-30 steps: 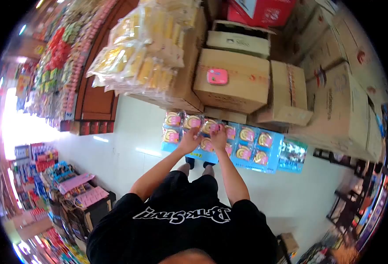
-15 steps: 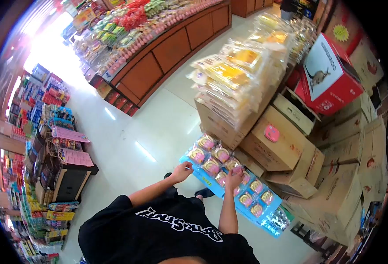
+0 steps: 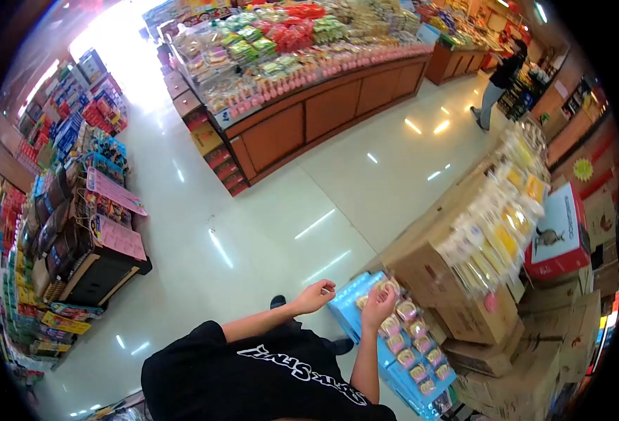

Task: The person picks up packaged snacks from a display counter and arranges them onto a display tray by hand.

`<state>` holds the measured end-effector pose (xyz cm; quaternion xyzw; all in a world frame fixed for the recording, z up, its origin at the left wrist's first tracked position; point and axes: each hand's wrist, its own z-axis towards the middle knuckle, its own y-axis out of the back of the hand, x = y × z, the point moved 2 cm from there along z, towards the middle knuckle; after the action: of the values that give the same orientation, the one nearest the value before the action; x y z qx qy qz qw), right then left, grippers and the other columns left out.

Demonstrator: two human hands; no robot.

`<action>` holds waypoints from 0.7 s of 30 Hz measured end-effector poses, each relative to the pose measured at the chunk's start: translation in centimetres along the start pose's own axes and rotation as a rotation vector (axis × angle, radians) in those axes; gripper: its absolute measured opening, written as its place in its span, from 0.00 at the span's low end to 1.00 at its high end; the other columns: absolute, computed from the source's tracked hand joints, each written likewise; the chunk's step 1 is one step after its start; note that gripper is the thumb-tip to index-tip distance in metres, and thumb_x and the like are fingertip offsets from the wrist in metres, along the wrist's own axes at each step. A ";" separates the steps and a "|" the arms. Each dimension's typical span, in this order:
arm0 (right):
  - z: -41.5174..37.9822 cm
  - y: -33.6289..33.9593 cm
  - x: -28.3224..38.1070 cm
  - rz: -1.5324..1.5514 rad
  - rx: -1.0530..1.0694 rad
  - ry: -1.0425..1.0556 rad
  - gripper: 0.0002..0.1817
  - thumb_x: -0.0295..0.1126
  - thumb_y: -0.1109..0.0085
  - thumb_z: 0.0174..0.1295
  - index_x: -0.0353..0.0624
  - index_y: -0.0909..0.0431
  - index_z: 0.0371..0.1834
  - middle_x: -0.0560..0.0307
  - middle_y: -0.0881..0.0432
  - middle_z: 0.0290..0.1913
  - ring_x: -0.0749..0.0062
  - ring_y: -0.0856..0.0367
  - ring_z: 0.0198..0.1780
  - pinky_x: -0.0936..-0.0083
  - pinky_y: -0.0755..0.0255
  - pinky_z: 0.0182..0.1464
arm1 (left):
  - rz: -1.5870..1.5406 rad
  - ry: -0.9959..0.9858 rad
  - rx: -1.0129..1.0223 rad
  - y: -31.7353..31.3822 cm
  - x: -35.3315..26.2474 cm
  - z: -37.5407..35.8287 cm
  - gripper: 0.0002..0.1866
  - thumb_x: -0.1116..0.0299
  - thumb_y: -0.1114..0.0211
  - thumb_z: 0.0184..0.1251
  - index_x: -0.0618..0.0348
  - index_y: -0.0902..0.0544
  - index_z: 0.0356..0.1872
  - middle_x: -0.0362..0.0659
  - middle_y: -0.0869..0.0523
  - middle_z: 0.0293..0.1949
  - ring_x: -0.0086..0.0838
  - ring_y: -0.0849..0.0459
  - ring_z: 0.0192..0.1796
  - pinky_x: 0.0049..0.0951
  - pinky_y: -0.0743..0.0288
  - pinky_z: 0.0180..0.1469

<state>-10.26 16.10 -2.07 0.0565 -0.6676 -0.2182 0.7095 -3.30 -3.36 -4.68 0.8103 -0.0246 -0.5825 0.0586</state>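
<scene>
My left hand [image 3: 314, 296] is beside the left end of a light blue tray or box [image 3: 346, 303], with its fingers curled together; whatever may be between the fingertips is too small to make out. My right hand [image 3: 378, 306] is closed at the upper side of the blue surface, with a clear-wrapped round pastry [image 3: 389, 285] at its fingertips. Several more wrapped pastries [image 3: 406, 310], yellowish and pink, lie in rows to the right of that hand and below it.
Stacked cardboard boxes [image 3: 472, 313] with bagged goods [image 3: 495, 235] on top stand to the right. A wooden display counter [image 3: 274, 137] crosses the back. Shelves and a dark stand [image 3: 109, 277] line the left. A person [image 3: 500, 78] stands at the back right.
The view has tilted up and shifted, showing more floor and a person at the back. At the blue surface's left end, where pastries lay before, more bare blue shows.
</scene>
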 end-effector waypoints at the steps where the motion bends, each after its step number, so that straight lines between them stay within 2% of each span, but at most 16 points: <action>1: -0.3 -2.2 1.0 0.039 0.031 -0.030 0.22 0.31 0.38 0.57 0.34 0.29 0.53 0.45 0.26 0.50 0.61 0.24 0.47 0.69 0.26 0.44 | -0.017 -0.020 0.007 2.1 0.6 0.0 0.20 0.65 0.38 0.65 0.65 0.26 0.54 0.47 0.18 0.47 0.29 0.17 0.45 0.30 0.23 0.49; 4: -1.6 -8.2 3.7 0.119 0.158 -0.094 0.24 0.31 0.36 0.56 0.34 0.29 0.54 0.46 0.25 0.51 0.66 0.23 0.44 0.71 0.25 0.42 | 0.016 0.020 -0.056 9.5 2.4 0.0 0.20 0.64 0.39 0.65 0.64 0.26 0.54 0.47 0.17 0.46 0.30 0.17 0.45 0.30 0.23 0.49; 7: -2.3 -13.4 6.9 -0.001 0.372 -0.030 0.25 0.29 0.34 0.54 0.34 0.29 0.54 0.51 0.23 0.49 0.73 0.23 0.42 0.75 0.26 0.43 | 0.038 0.107 -0.172 16.8 2.8 -1.3 0.20 0.63 0.39 0.66 0.64 0.25 0.53 0.47 0.17 0.44 0.31 0.17 0.45 0.31 0.23 0.49; 11: -2.2 -18.4 10.8 -0.301 0.869 0.019 0.30 0.39 0.34 0.55 0.33 0.29 0.57 0.43 0.23 0.55 0.59 0.21 0.50 0.66 0.27 0.52 | 0.024 0.168 -0.303 23.2 3.7 -1.7 0.19 0.63 0.39 0.66 0.65 0.25 0.53 0.47 0.17 0.44 0.31 0.17 0.45 0.30 0.24 0.49; 14: -1.7 -21.7 11.9 -0.515 1.171 0.364 0.32 0.45 0.36 0.55 0.34 0.29 0.58 0.40 0.25 0.58 0.50 0.24 0.56 0.63 0.30 0.58 | -0.015 0.124 -0.361 24.9 3.4 -0.9 0.19 0.64 0.39 0.66 0.65 0.25 0.52 0.47 0.17 0.44 0.31 0.18 0.45 0.30 0.24 0.49; 17: -0.7 -25.3 14.2 -0.542 1.349 0.317 0.32 0.47 0.37 0.56 0.35 0.28 0.58 0.39 0.25 0.57 0.48 0.26 0.59 0.63 0.32 0.60 | -0.100 0.083 -0.407 25.6 1.4 0.9 0.17 0.64 0.39 0.66 0.65 0.24 0.51 0.46 0.17 0.44 0.29 0.18 0.45 0.29 0.24 0.49; 21: 2.3 -31.0 16.2 -0.547 1.380 0.389 0.29 0.45 0.38 0.56 0.38 0.27 0.57 0.39 0.24 0.55 0.48 0.26 0.57 0.61 0.31 0.58 | -0.225 -0.014 -0.465 26.6 -1.1 4.5 0.14 0.68 0.39 0.67 0.65 0.23 0.49 0.46 0.16 0.42 0.28 0.17 0.44 0.28 0.23 0.47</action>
<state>-19.58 -17.50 1.64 0.6872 -0.4778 0.0942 0.5391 -7.15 -29.92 -1.75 0.7687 0.1999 -0.5809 0.1782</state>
